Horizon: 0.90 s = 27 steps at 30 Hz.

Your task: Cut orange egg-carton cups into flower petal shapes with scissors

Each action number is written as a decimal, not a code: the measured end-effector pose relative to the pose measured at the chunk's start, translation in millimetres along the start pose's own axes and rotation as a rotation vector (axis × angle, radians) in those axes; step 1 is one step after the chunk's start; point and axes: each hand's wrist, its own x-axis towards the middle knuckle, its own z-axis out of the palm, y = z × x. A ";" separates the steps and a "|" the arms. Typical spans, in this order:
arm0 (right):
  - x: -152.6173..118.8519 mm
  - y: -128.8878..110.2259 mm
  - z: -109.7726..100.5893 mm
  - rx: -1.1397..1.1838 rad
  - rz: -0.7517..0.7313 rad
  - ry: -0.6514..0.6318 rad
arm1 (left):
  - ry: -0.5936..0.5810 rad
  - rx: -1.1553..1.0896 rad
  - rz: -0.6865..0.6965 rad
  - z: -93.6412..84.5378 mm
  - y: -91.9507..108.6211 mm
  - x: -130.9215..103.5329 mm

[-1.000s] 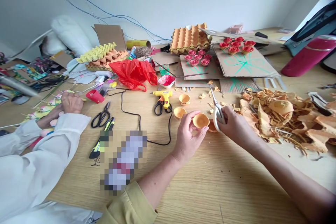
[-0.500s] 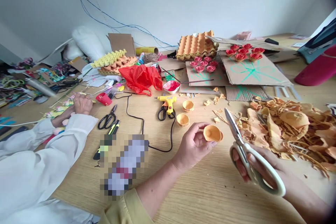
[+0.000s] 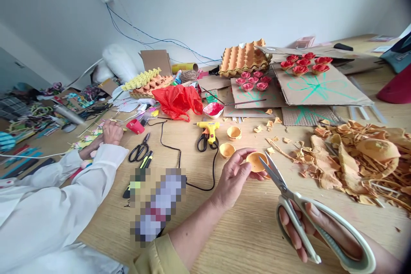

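Between the fingers and thumb of my left hand (image 3: 233, 176) is an orange egg-carton cup (image 3: 256, 162), its mouth tilted up toward me. My right hand (image 3: 295, 227) has its fingers through the loops of white-handled scissors (image 3: 289, 195). The scissor blades are spread, and their tips reach the right rim of the cup; whether they touch it I cannot tell. Two similar orange cups, a nearer cup (image 3: 227, 150) and a farther cup (image 3: 234, 133), stand on the table beyond my left hand. A yellow glue gun (image 3: 208, 129) lies left of them with black-handled scissors (image 3: 202, 142) beneath.
Torn orange carton scraps (image 3: 356, 154) are heaped at right. Red paper flowers (image 3: 300, 68) stand on cardboard (image 3: 324, 87) behind. A red plastic bag (image 3: 176, 99), a bowl of red paint (image 3: 213, 110) and egg trays (image 3: 244, 58) sit farther back. At left, a co-worker's white sleeve (image 3: 99, 175) rests on the table.
The scissors have moved left to the cup's rim, and their blades and handles have spread wider. The cup has tilted slightly in my left hand. The view has shifted a little.
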 end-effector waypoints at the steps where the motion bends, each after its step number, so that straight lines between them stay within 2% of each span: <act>1: 0.8 -0.8 -0.3 0.032 0.003 -0.011 | -0.004 -0.012 0.011 -1.1 -0.5 0.0; 7: 0.9 0.5 -0.2 0.100 0.022 -0.020 | -0.013 0.107 0.057 -5.6 4.7 -0.1; 11: 0.3 6.6 -4.0 0.034 0.018 0.005 | -0.027 0.270 0.111 -4.5 13.2 -2.5; 14: 0.8 8.8 -5.0 -0.033 0.017 0.027 | -0.012 0.282 0.126 -3.8 14.5 -3.2; 18: 2.3 3.2 1.3 -0.127 0.021 0.120 | 0.027 0.193 0.130 -4.7 10.5 -1.1; 21: 4.1 -4.5 8.9 -0.300 -0.027 0.203 | 0.137 0.127 0.091 -4.7 8.3 0.7; 24: 5.5 -6.9 12.5 -0.491 -0.101 0.266 | 0.166 -0.043 -0.028 -1.7 8.1 0.8; 27: 6.5 -2.7 11.9 -0.615 -0.146 0.341 | 0.068 -0.358 -0.234 3.5 8.0 -0.7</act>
